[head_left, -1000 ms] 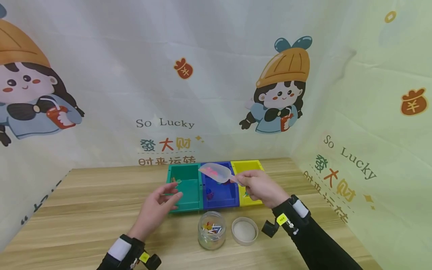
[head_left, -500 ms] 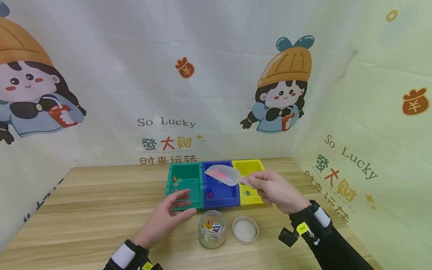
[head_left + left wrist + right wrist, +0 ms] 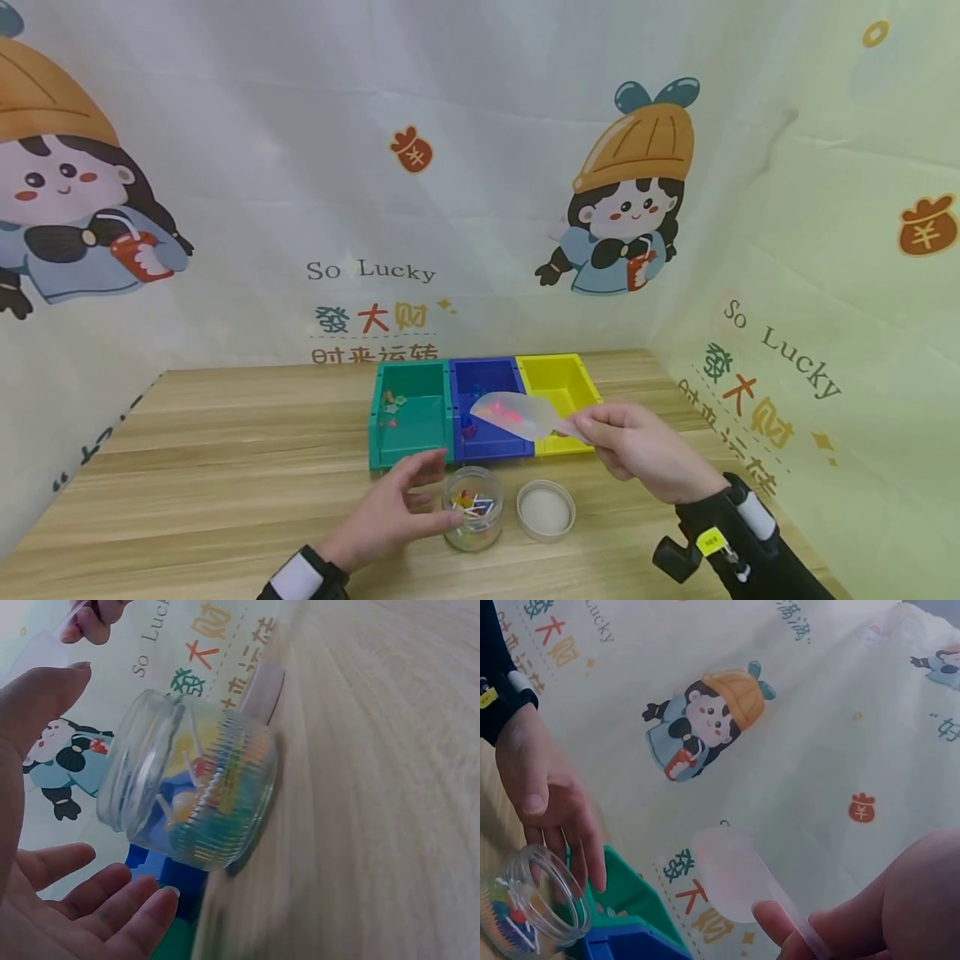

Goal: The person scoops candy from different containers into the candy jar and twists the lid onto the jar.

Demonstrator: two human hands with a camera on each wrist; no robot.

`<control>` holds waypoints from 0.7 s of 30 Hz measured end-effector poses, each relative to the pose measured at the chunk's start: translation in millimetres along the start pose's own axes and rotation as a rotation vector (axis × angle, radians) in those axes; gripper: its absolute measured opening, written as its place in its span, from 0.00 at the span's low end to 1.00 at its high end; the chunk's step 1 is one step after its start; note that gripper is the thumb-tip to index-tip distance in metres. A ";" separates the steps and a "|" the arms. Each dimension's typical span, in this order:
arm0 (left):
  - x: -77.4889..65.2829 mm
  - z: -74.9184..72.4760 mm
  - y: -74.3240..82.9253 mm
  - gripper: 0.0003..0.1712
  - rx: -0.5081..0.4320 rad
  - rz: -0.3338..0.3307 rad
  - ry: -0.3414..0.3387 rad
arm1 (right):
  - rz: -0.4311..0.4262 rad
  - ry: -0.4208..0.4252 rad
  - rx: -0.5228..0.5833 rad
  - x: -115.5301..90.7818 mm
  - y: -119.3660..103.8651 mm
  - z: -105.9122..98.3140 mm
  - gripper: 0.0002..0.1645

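In the head view my right hand (image 3: pixel 648 446) pinches the handle of a translucent white scoop (image 3: pixel 536 417), with small pink pieces (image 3: pixel 505 412) in its bowl. The scoop is over the blue and yellow bins. My left hand (image 3: pixel 393 510), fingers spread and slightly bent, is at the left side of a clear glass jar (image 3: pixel 472 537). The left wrist view shows the jar (image 3: pixel 146 769) between the thumb and fingers, with a gap on both sides. Small colourful pieces and white sticks lie in the jar.
A green bin (image 3: pixel 426 429), a blue bin (image 3: pixel 506 447) and a yellow bin (image 3: pixel 558 383) stand joined in a row behind the jar. Small pieces lie in the green and blue ones. A round white lid (image 3: pixel 545 511) lies right of the jar. A printed cloth (image 3: pixel 480 208) hangs behind.
My left hand has moved right and nearer, from the green bin to the jar. My right hand has drawn the scoop back to the right and lower, pink pieces still in it.
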State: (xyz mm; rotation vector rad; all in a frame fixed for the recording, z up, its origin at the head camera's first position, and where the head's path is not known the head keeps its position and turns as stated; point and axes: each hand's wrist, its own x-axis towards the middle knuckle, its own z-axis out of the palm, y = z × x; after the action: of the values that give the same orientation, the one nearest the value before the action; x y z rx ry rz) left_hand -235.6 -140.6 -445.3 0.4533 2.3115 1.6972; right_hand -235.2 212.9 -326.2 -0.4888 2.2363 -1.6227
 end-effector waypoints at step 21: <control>8.3 24.9 -6.0 0.49 0.109 0.027 -0.018 | 0.077 -0.120 -0.101 -13.3 10.6 -7.1 0.23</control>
State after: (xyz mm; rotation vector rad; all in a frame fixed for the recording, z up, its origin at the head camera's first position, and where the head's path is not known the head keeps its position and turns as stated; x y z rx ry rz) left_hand -234.8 -117.2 -458.6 0.5208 2.4042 1.5777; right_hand -227.5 228.0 -333.3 -0.5052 2.2269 -1.4099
